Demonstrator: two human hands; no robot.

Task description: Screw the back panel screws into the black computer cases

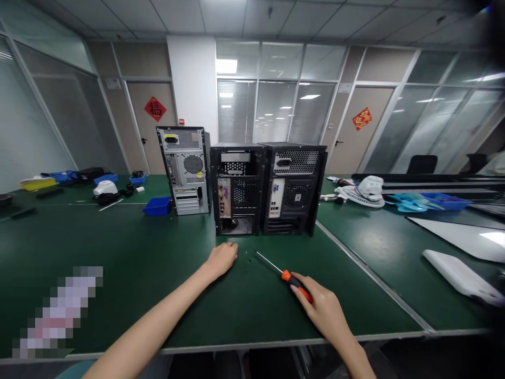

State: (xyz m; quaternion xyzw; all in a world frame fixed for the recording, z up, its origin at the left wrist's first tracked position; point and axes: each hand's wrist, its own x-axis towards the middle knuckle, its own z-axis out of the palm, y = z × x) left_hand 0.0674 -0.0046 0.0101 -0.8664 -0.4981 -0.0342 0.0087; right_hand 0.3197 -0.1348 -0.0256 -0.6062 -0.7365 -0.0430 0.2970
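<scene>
My right hand [321,302] is wrapped round the orange and black handle of a screwdriver [291,277]. Its thin shaft points up and left, low over the green tabletop. My left hand [223,258] rests on the table in front of the middle computer case, fingers curled together, and what they hold, if anything, is hidden. A few tiny screws [248,256] lie between that hand and the screwdriver's tip. Behind stand two black computer cases side by side, the middle case [237,192] with an open bay at its top and the right case [294,189], their backs facing me.
A taller computer case [188,171] stands at the left with a blue tray [158,206] beside it. To the right lie a white fan [366,192], another blue tray [445,201] and a white panel [460,273]. A metal strip [371,273] crosses the green table [177,326].
</scene>
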